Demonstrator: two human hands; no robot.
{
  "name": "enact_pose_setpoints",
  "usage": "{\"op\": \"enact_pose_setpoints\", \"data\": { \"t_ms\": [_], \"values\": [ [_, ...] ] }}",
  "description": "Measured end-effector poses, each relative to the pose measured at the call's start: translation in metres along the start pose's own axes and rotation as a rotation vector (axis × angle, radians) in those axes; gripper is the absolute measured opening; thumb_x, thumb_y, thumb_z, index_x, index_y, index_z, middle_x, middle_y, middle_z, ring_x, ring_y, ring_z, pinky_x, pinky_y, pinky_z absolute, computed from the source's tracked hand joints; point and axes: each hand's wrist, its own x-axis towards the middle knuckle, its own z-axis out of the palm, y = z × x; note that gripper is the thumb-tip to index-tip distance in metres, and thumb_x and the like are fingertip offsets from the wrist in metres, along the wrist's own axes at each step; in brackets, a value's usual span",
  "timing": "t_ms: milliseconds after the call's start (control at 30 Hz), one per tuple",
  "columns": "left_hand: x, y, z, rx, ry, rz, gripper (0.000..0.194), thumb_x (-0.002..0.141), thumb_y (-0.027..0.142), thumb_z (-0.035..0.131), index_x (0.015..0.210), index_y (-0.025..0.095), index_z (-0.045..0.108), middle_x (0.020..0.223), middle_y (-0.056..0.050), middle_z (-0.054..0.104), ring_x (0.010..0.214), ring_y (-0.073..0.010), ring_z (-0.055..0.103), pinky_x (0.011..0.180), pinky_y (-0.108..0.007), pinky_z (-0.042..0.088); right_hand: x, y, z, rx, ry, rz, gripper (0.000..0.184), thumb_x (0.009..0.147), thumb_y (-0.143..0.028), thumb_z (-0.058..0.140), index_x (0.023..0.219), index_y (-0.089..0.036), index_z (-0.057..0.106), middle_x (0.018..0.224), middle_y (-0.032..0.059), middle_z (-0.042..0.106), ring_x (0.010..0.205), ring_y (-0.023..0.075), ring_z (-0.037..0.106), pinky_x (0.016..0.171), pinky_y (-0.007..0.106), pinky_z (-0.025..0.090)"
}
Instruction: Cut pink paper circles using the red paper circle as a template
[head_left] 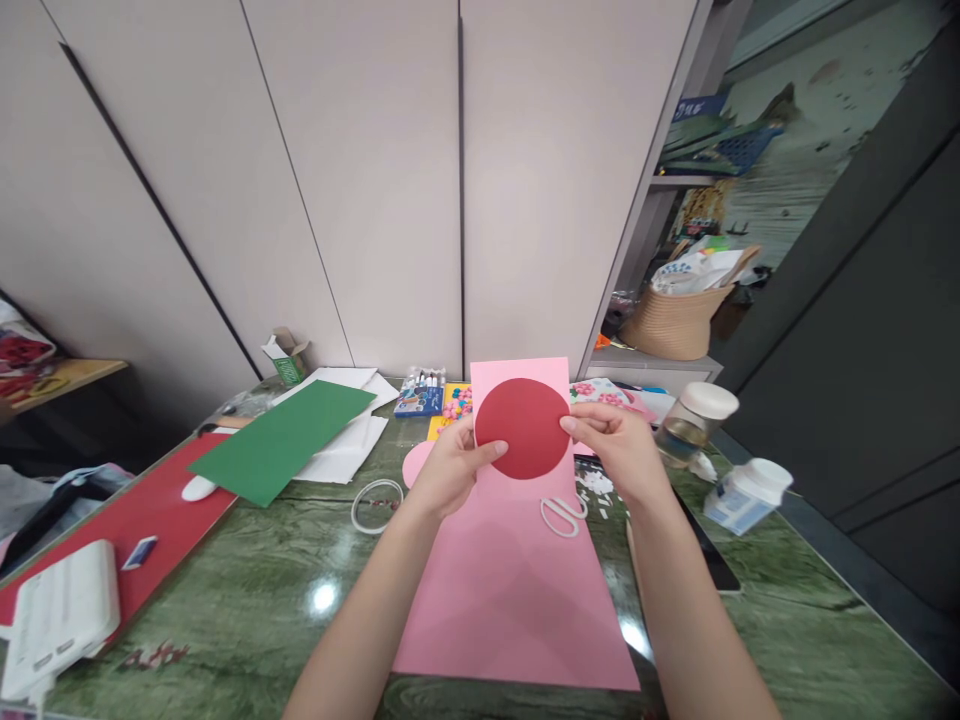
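Observation:
A red paper circle point(523, 428) is held up between both my hands above a long pink sheet point(510, 590) that lies on the green marbled table point(300, 600). My left hand point(450, 468) pinches the circle's left edge, thumb on its front. Fingers of my right hand point(615, 445) grip its right edge. White-handled scissors point(564, 513) rest on the pink sheet just below the circle.
A green sheet point(281, 440) lies over white paper and a red sheet point(142, 530) at left. Also here are a white ring point(375, 505), a marker box point(421, 392), a jar point(694, 420), a white bottle point(746, 493), a white device point(60, 615) and a woven basket point(675, 320) on a shelf.

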Motion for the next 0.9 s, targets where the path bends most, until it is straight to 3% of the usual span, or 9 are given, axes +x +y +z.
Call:
{"op": "enact_pose_setpoints", "data": {
  "t_ms": [100, 300, 500, 900],
  "values": [
    [0.0007, -0.0022, -0.0018, 0.001, -0.002, 0.012, 0.028, 0.069, 0.017, 0.069, 0.095, 0.014, 0.063, 0.100, -0.009, 0.068, 0.094, -0.0221, 0.061, 0.083, -0.033, 0.044, 0.0006, 0.0007, 0.0012, -0.001, 0.007, -0.013, 0.018, 0.064, -0.034, 0.075, 0.076, -0.020, 0.071, 0.067, 0.0025, 0.072, 0.063, 0.0170, 0.064, 0.064, 0.029, 0.050],
    [0.0020, -0.0051, -0.0051, 0.000, 0.009, 0.039, 0.027, 0.071, 0.017, 0.068, 0.098, 0.015, 0.063, 0.102, -0.008, 0.068, 0.094, -0.0201, 0.061, 0.086, -0.033, 0.043, 0.0009, -0.0030, -0.0016, 0.073, -0.058, -0.019, 0.025, 0.077, -0.042, 0.061, 0.078, -0.019, 0.071, 0.069, 0.0040, 0.071, 0.059, 0.0159, 0.063, 0.062, 0.029, 0.050],
    [0.0017, -0.0021, -0.0029, -0.012, 0.007, 0.035, 0.028, 0.070, 0.019, 0.068, 0.097, 0.015, 0.063, 0.101, -0.008, 0.068, 0.095, -0.0224, 0.061, 0.084, -0.035, 0.044, -0.0042, -0.0086, 0.0021, -0.063, -0.120, -0.026, 0.019, 0.069, -0.038, 0.070, 0.073, -0.019, 0.069, 0.075, 0.0037, 0.071, 0.070, 0.0192, 0.064, 0.065, 0.029, 0.049],
    [0.0008, -0.0002, -0.0028, 0.008, -0.004, 0.037, 0.029, 0.069, 0.018, 0.069, 0.097, 0.014, 0.063, 0.099, -0.009, 0.068, 0.094, -0.0222, 0.061, 0.084, -0.034, 0.044, -0.0050, -0.0087, 0.0066, -0.060, -0.085, 0.000, 0.021, 0.067, -0.037, 0.072, 0.064, -0.017, 0.065, 0.064, 0.0016, 0.066, 0.060, 0.0149, 0.058, 0.059, 0.027, 0.045]
  ]
}}
